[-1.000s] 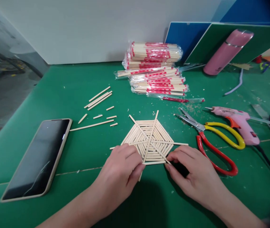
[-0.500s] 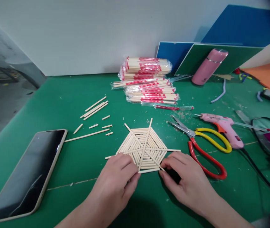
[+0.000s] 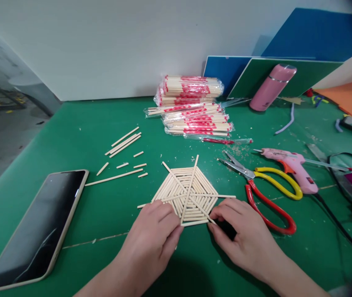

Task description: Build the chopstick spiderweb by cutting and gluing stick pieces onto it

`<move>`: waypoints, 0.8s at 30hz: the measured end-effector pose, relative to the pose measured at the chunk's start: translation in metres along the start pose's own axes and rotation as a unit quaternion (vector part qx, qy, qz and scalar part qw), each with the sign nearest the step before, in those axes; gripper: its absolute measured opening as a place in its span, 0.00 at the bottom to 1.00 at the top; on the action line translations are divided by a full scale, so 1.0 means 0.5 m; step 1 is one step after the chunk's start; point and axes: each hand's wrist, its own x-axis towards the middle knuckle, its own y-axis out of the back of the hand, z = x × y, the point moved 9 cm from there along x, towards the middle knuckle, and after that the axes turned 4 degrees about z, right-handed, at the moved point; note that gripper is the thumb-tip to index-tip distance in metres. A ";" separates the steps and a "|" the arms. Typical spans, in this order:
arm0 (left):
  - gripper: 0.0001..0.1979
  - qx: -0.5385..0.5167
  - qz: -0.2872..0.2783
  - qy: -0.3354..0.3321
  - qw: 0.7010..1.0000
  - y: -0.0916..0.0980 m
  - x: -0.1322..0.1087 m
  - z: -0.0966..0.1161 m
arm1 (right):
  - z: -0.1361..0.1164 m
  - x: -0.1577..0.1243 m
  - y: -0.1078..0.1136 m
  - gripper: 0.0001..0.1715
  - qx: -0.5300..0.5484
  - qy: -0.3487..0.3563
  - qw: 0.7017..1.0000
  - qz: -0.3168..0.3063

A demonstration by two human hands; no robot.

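A hexagonal web of pale wooden sticks (image 3: 186, 189) lies flat on the green table (image 3: 77, 123). My left hand (image 3: 153, 239) rests at its near left corner, fingers curled and pressing on the outermost stick. My right hand (image 3: 244, 237) sits at the near right corner, its fingertips pinching the end of that same stick. Both hands touch the web's near edge.
Loose cut sticks (image 3: 123, 154) lie to the left, and a phone (image 3: 34, 229) sits near the left edge. Packs of chopsticks (image 3: 193, 105) are stacked at the back. Scissors (image 3: 265, 192), a pink glue gun (image 3: 289, 167) and a pink flask (image 3: 271, 86) are on the right.
The view has tilted and shifted a little, so everything sits lower and further left in the picture. My hands stay on the web's near edge.
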 end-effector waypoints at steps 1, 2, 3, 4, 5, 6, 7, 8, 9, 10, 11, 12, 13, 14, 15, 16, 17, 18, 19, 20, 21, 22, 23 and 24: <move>0.09 -0.002 0.000 0.003 1.000 0.000 0.000 0.000 | 0.000 0.000 0.000 0.05 -0.001 -0.001 1.000 0.000; 0.09 -0.005 0.002 0.005 1.000 0.001 0.000 -0.001 | 0.000 0.000 0.000 0.05 -0.003 -0.001 1.000 0.001; 0.09 -0.008 0.003 0.007 1.000 0.001 0.000 -0.001 | 0.000 -0.001 0.001 0.05 -0.003 0.000 1.000 0.002; 0.09 -0.009 0.003 0.009 1.000 0.001 -0.001 -0.001 | -0.001 -0.001 0.001 0.05 -0.003 0.001 1.000 0.003; 0.09 -0.010 0.002 0.011 1.000 0.001 -0.001 -0.001 | -0.001 -0.001 0.001 0.05 -0.003 0.002 1.000 0.004; 0.09 -0.010 0.002 0.012 1.000 0.001 -0.001 -0.001 | 0.000 -0.001 0.001 0.05 -0.004 0.002 1.000 0.003; 0.09 -0.009 0.004 0.012 1.000 0.001 -0.001 0.000 | 0.000 -0.001 0.000 0.05 -0.004 0.002 1.000 0.003; 0.09 -0.007 0.007 0.011 1.000 0.003 -0.001 0.000 | 0.001 -0.001 0.000 0.05 -0.004 0.001 1.000 0.003; 0.09 -0.004 0.011 0.008 1.000 0.004 -0.001 0.000 | 0.001 -0.001 0.000 0.05 -0.003 0.000 1.000 0.004; 0.09 -0.002 0.016 0.004 1.000 0.005 -0.001 0.001 | 0.002 0.000 0.000 0.04 -0.003 0.000 1.000 0.006; 0.09 0.002 0.021 -0.001 1.000 0.007 -0.001 0.003 | 0.002 0.000 0.000 0.04 -0.001 0.000 1.000 0.007; 0.09 0.006 0.026 -0.006 1.000 0.009 -0.001 0.004 | 0.002 0.000 -0.001 0.04 0.001 0.001 1.000 0.007; 0.09 0.010 0.031 -0.013 0.999 0.010 -0.001 0.006 | 0.003 0.000 -0.001 0.04 0.002 0.002 1.000 0.008; 0.09 0.014 0.035 -0.020 0.999 0.012 -0.001 0.008 | 0.003 0.000 -0.001 0.04 0.003 0.002 1.000 0.007; 0.09 0.017 0.037 -0.026 0.999 0.012 -0.001 0.010 | 0.003 -0.001 -0.001 0.04 0.003 0.002 1.000 0.007; 0.09 0.019 0.037 -0.033 0.999 0.012 -0.002 0.011 | 0.003 -0.001 -0.001 0.04 0.003 0.002 1.000 0.007; 0.09 0.021 0.035 -0.038 0.998 0.012 -0.003 0.013 | 0.003 -0.001 -0.001 0.04 0.002 0.001 1.000 0.006; 0.09 0.022 0.032 -0.042 0.998 0.011 -0.004 0.014 | 0.004 -0.001 -0.001 0.04 0.003 0.000 1.000 0.006; 0.10 0.023 0.030 -0.046 0.998 0.011 -0.005 0.014 | 0.004 -0.001 -0.001 0.04 0.003 -0.001 1.000 0.005; 0.10 0.023 0.027 -0.048 0.998 0.010 -0.006 0.014 | 0.004 -0.001 -0.001 0.04 0.004 -0.002 1.000 0.005; 0.10 0.023 0.026 -0.051 0.998 0.010 -0.007 0.015 | 0.004 -0.001 0.000 0.04 0.006 -0.002 1.000 0.006; 0.10 0.023 0.022 -0.051 0.998 0.009 -0.008 0.014 | 0.003 -0.001 0.000 0.04 0.007 -0.002 1.000 0.007; 0.11 0.023 0.020 -0.049 0.998 0.009 -0.009 0.013 | 0.004 -0.001 0.001 0.04 0.008 -0.003 1.000 0.007; 0.11 0.024 0.017 -0.046 0.998 0.008 -0.009 0.012 | 0.004 -0.001 0.001 0.04 0.010 -0.004 1.000 0.007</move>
